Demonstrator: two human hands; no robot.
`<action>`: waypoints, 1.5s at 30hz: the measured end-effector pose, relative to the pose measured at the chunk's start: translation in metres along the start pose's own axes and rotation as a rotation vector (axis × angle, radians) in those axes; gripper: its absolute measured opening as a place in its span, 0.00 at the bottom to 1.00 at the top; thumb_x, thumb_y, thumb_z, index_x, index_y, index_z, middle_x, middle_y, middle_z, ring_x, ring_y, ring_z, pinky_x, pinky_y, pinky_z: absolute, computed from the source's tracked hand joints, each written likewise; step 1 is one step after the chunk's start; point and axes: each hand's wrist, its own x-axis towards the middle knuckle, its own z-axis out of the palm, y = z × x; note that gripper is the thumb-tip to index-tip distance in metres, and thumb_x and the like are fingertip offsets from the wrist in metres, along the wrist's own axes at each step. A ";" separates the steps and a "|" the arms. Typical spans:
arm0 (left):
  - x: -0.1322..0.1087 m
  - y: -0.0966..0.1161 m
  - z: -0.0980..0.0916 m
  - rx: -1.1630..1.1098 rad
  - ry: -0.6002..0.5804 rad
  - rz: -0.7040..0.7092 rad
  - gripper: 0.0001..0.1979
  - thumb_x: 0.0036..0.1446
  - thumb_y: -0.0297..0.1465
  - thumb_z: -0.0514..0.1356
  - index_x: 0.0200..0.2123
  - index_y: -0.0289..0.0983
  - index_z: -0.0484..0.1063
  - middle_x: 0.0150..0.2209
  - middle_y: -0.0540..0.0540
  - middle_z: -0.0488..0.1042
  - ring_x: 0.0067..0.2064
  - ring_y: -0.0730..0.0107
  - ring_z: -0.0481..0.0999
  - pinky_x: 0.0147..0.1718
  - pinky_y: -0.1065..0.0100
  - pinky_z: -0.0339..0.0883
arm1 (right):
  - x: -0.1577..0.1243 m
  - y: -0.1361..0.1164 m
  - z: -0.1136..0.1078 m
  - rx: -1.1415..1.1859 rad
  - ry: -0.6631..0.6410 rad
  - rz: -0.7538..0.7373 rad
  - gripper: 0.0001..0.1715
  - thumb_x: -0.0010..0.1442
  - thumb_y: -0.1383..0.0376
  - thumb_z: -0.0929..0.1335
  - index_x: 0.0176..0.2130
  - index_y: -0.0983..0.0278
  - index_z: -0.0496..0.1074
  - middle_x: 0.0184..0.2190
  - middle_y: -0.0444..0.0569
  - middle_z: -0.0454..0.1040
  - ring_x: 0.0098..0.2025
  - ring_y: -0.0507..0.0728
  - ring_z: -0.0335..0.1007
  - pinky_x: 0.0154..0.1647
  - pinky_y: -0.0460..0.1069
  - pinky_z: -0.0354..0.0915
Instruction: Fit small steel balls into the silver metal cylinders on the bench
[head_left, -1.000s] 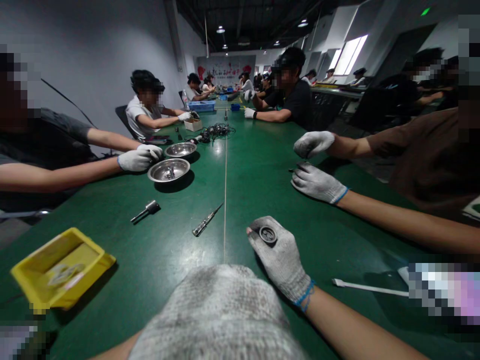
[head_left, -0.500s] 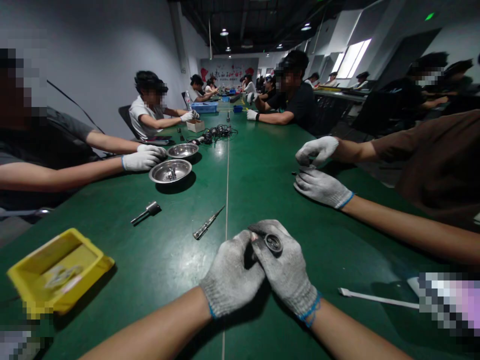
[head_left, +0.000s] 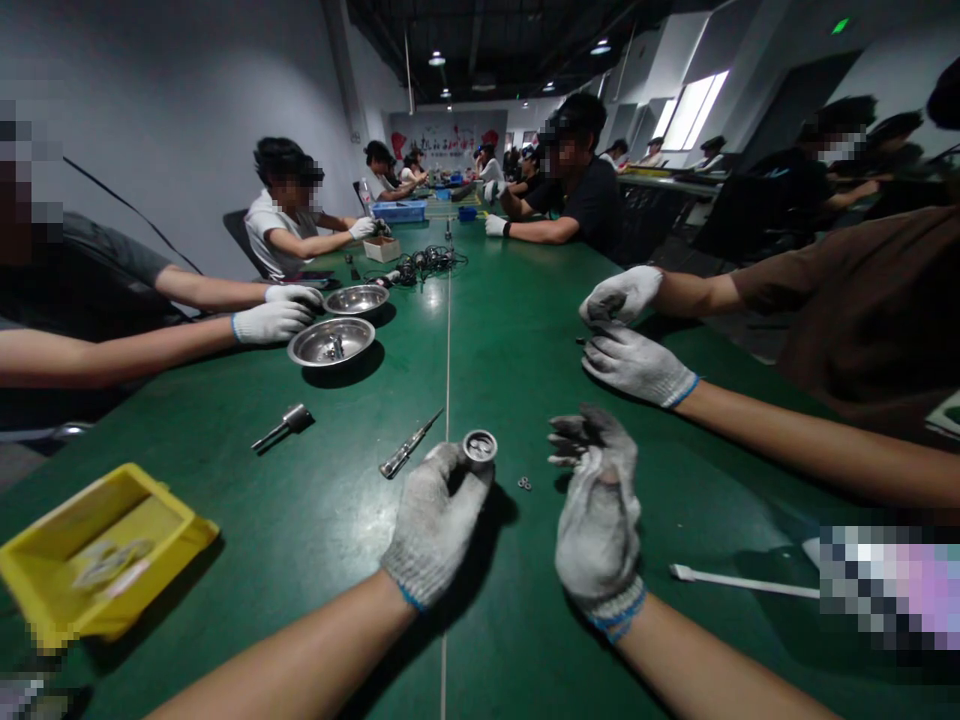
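Observation:
My left hand (head_left: 433, 525), in a grey-stained white glove, grips a round metal part (head_left: 479, 447) between thumb and fingers. Its open end faces up toward me, and smaller round shapes show inside it; its lower portion is hidden by the glove. On the green table between my hands lies a small cluster of tiny metal rings (head_left: 524, 483). My right hand (head_left: 598, 525), gloved too and darkened at the fingers, is raised to the right of them with fingers apart and nothing visible in it. A clear-handled screwdriver (head_left: 410, 445) lies just left of my left hand.
A metal cylinder with a thin shaft (head_left: 283, 428) lies left of the screwdriver. Farther left sits a yellow bin (head_left: 161, 500) with pale items inside. Two steel bowls (head_left: 331, 343) stand near a co-worker's gloved hands (head_left: 274, 320). Another co-worker's hands (head_left: 637, 365) work at right. A white strip (head_left: 742, 582) lies front right.
My hands were together around the round part; now they are apart, the part in my left hand and my right hand drawn away, opened. The tiny rings now show between them.

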 end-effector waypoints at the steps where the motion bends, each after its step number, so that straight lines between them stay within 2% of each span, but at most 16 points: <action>1: 0.002 -0.001 -0.001 -0.011 0.059 -0.018 0.13 0.65 0.39 0.60 0.33 0.37 0.75 0.31 0.47 0.76 0.35 0.62 0.76 0.36 0.65 0.68 | 0.003 0.004 0.001 0.042 0.145 0.045 0.34 0.68 0.41 0.56 0.58 0.59 0.68 0.49 0.53 0.75 0.47 0.61 0.75 0.43 0.54 0.70; 2: 0.004 -0.002 -0.003 -0.021 0.115 -0.028 0.13 0.64 0.40 0.60 0.34 0.37 0.75 0.32 0.47 0.77 0.36 0.62 0.76 0.37 0.64 0.68 | 0.006 0.009 0.002 0.062 0.231 0.096 0.32 0.68 0.42 0.57 0.56 0.58 0.69 0.48 0.52 0.75 0.44 0.59 0.74 0.40 0.52 0.68; 4: 0.008 -0.004 -0.004 -0.035 0.190 -0.042 0.12 0.63 0.40 0.60 0.36 0.37 0.77 0.34 0.46 0.78 0.40 0.60 0.76 0.40 0.63 0.69 | 0.011 0.016 0.004 0.078 0.246 0.202 0.29 0.67 0.43 0.58 0.53 0.58 0.70 0.46 0.50 0.74 0.44 0.58 0.73 0.39 0.50 0.67; 7: 0.010 -0.006 -0.003 -0.028 0.207 -0.061 0.12 0.62 0.40 0.61 0.37 0.37 0.78 0.35 0.44 0.79 0.41 0.59 0.77 0.40 0.62 0.69 | 0.015 0.021 0.007 0.136 0.188 0.271 0.29 0.66 0.43 0.59 0.53 0.58 0.71 0.46 0.50 0.75 0.44 0.58 0.74 0.41 0.51 0.68; 12: 0.008 -0.006 -0.002 0.031 0.179 -0.040 0.10 0.62 0.38 0.60 0.34 0.38 0.76 0.31 0.46 0.76 0.35 0.62 0.74 0.36 0.64 0.67 | 0.013 0.021 0.007 0.169 0.051 0.293 0.29 0.67 0.43 0.60 0.52 0.59 0.73 0.47 0.51 0.78 0.45 0.59 0.76 0.46 0.55 0.71; 15: 0.008 -0.006 -0.002 0.053 0.158 -0.014 0.10 0.62 0.36 0.60 0.32 0.38 0.74 0.30 0.47 0.75 0.34 0.64 0.73 0.36 0.65 0.66 | 0.012 0.016 0.003 0.008 -0.106 0.212 0.25 0.68 0.46 0.63 0.49 0.60 0.76 0.48 0.53 0.79 0.49 0.62 0.76 0.52 0.58 0.71; 18: 0.009 -0.006 -0.002 0.063 0.124 -0.025 0.11 0.62 0.37 0.60 0.30 0.38 0.74 0.29 0.48 0.75 0.33 0.64 0.72 0.35 0.65 0.65 | 0.010 0.007 0.001 -0.121 -0.218 0.050 0.20 0.68 0.51 0.66 0.49 0.61 0.78 0.48 0.55 0.79 0.51 0.63 0.76 0.54 0.60 0.72; 21: 0.007 -0.004 -0.003 0.029 0.022 -0.036 0.10 0.61 0.36 0.61 0.30 0.37 0.75 0.28 0.47 0.76 0.32 0.64 0.73 0.34 0.65 0.67 | 0.008 -0.003 0.002 -0.151 -0.370 -0.080 0.22 0.65 0.52 0.71 0.53 0.61 0.77 0.50 0.56 0.79 0.52 0.64 0.76 0.55 0.60 0.73; 24: 0.004 -0.001 -0.003 -0.007 -0.061 -0.033 0.06 0.58 0.32 0.61 0.31 0.36 0.76 0.32 0.46 0.79 0.35 0.62 0.77 0.35 0.66 0.69 | 0.006 -0.007 0.005 -0.177 -0.468 -0.133 0.21 0.62 0.53 0.74 0.50 0.61 0.79 0.48 0.55 0.80 0.50 0.64 0.77 0.53 0.59 0.74; 28: 0.002 0.001 -0.003 0.006 -0.076 -0.045 0.07 0.56 0.30 0.60 0.27 0.37 0.75 0.29 0.47 0.79 0.34 0.63 0.77 0.34 0.66 0.69 | 0.005 -0.007 0.006 -0.193 -0.465 -0.157 0.15 0.62 0.54 0.74 0.43 0.60 0.81 0.43 0.54 0.81 0.46 0.63 0.78 0.50 0.58 0.75; 39: 0.003 -0.001 -0.001 -0.010 -0.070 -0.064 0.03 0.51 0.27 0.62 0.29 0.36 0.76 0.30 0.48 0.79 0.35 0.64 0.77 0.35 0.67 0.69 | 0.003 -0.011 0.004 -0.196 -0.423 -0.221 0.11 0.60 0.56 0.75 0.42 0.59 0.81 0.39 0.51 0.80 0.42 0.61 0.78 0.44 0.55 0.75; 45: 0.001 0.001 -0.002 -0.043 -0.095 -0.076 0.04 0.53 0.29 0.63 0.27 0.37 0.75 0.28 0.48 0.78 0.32 0.64 0.76 0.33 0.67 0.68 | 0.002 -0.012 0.003 -0.224 -0.373 -0.246 0.12 0.61 0.54 0.75 0.41 0.59 0.81 0.38 0.51 0.80 0.41 0.62 0.77 0.43 0.56 0.75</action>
